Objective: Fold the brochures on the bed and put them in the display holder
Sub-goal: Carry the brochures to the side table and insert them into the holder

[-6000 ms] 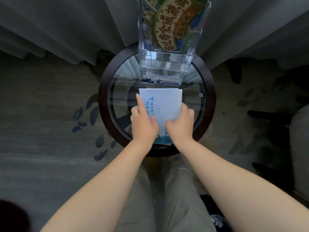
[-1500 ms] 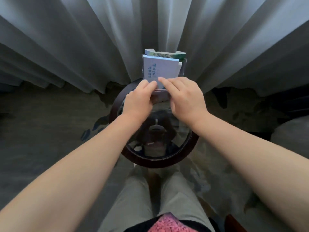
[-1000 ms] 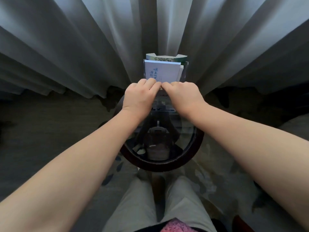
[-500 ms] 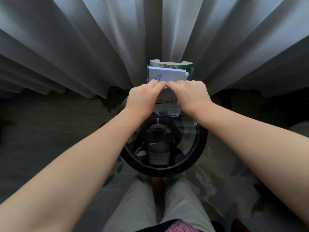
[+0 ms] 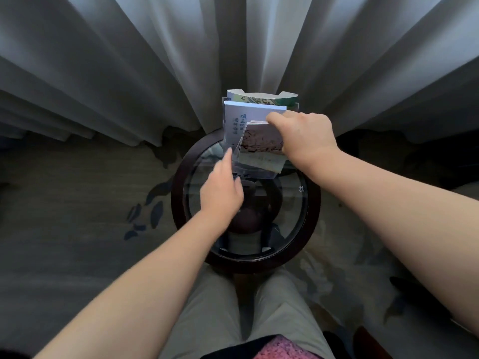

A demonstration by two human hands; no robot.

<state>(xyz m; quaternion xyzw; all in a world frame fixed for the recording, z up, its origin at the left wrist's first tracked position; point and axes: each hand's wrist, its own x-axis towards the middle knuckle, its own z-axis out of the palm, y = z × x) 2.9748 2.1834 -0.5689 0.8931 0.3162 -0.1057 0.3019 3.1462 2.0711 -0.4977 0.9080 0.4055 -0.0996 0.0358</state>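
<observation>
3 brochures [image 5: 241, 117] are seen at the holder [image 5: 255, 174] on the desk [image 5: 309, 229]. The front brochure [image 5: 261, 143] is pinched at its top by the right hand [image 5: 303, 138], likely to be slid down. Nothing is held by the left hand [image 5: 223, 193]; 1 finger is stretched toward the holder, maybe to steady it.

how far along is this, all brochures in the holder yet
Done: a green brochure and a white brochure stand in the display holder. In hand: the right hand grips a brown brochure, tilted in the holder's front; the left hand hovers open beside it. Left: seating it straight. The bed is out of view.
</observation>
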